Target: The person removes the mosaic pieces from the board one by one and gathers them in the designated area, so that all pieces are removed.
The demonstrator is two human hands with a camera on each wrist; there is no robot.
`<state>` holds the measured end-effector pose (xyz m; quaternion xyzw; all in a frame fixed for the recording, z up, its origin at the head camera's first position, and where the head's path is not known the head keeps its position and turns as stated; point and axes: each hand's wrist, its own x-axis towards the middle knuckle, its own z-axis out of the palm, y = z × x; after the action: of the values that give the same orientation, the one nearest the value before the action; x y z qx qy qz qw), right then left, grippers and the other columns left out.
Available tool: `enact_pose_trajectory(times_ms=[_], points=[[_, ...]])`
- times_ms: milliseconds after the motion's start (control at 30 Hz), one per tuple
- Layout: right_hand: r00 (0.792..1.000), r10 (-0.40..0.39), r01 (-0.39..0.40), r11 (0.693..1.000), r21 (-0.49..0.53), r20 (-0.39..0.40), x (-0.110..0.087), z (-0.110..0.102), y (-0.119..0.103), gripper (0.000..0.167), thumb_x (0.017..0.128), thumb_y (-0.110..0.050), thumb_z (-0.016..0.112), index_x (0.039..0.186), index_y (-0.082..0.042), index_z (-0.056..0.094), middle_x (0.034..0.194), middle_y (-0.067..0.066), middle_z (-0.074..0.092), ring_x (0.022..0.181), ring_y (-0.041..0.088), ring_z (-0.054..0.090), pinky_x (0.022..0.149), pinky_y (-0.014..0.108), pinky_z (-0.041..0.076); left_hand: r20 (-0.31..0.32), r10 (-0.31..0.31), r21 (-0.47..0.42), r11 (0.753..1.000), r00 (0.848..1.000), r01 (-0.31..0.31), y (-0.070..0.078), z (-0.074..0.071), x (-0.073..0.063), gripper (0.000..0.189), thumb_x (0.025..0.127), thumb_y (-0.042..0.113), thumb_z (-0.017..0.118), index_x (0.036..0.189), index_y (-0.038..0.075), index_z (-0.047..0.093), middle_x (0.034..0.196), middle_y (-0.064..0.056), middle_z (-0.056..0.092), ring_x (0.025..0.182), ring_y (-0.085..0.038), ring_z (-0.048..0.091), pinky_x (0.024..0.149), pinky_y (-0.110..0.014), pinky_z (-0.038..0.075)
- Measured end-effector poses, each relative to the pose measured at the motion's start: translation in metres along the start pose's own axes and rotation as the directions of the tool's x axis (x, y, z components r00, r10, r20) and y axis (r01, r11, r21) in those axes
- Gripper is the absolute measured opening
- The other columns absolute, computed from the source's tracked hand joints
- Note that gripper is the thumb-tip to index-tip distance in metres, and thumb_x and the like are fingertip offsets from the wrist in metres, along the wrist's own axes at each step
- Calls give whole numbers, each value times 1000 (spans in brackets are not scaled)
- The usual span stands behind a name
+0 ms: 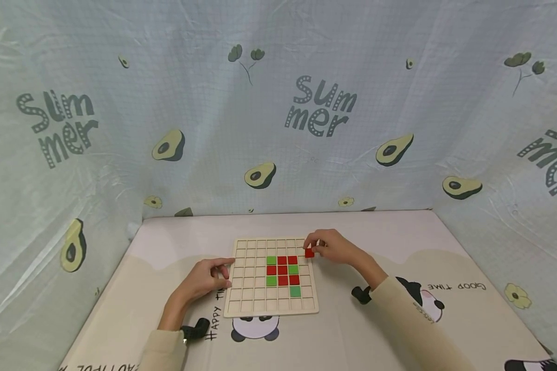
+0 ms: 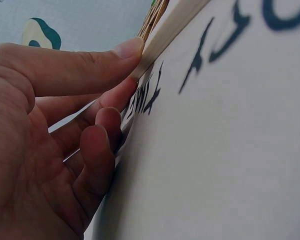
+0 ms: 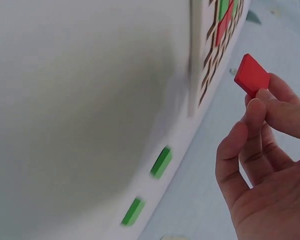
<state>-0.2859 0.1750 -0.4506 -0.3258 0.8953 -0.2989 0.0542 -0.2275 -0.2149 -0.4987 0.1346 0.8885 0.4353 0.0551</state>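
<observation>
A pale wooden grid board (image 1: pixel 246 304) lies on the table, with several red tiles (image 1: pixel 282 280) and green tiles (image 1: pixel 295 291) set in its squares. Between thumb and fingertips, my right hand (image 1: pixel 336 247) pinches a red tile (image 3: pixel 252 75), held at the board's upper right edge in the head view. The right wrist view shows this tile raised and tilted. My left hand (image 1: pixel 201 281) touches the board's left edge with thumb and index finger; its other fingers are loosely bent, as the left wrist view shows.
Two green tiles (image 3: pixel 161 162) lie on the table beyond the board in the right wrist view. A patterned cloth (image 1: pixel 320 170) hangs behind the table and along both sides. Black wrist devices (image 1: pixel 197 329) sit on both forearms. The tabletop (image 1: pixel 380 232) has printed pandas and words.
</observation>
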Motion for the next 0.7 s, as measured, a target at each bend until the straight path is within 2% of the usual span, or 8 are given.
enact_pose_trajectory(times_ms=[267,467,700], points=[[993,103,-101,994,29,-64,-15,-16,26,22,95,3,61,108,-9,75,96,5,70,71,12,59,65,27,50,5,4,-9,1000,1000,-4,-1,0,0,62,76,6,82,135,-2,66,86,-3,66,65,-10,47,61,-23,38],[984,142,-141,990,16,-107,-27,-31,44,23,96,4,59,106,-9,75,94,8,69,70,12,59,63,29,50,1,12,-11,1000,1000,-12,0,0,-1,62,76,5,83,135,-2,66,86,-3,66,65,-9,47,61,-23,38],[965,229,-227,973,31,-131,-40,-43,63,22,97,3,58,107,-7,75,96,11,67,71,15,58,65,30,50,0,4,-8,1000,1000,-4,0,-1,-1,61,76,6,82,135,-2,66,85,-2,66,65,-9,46,61,-23,37]])
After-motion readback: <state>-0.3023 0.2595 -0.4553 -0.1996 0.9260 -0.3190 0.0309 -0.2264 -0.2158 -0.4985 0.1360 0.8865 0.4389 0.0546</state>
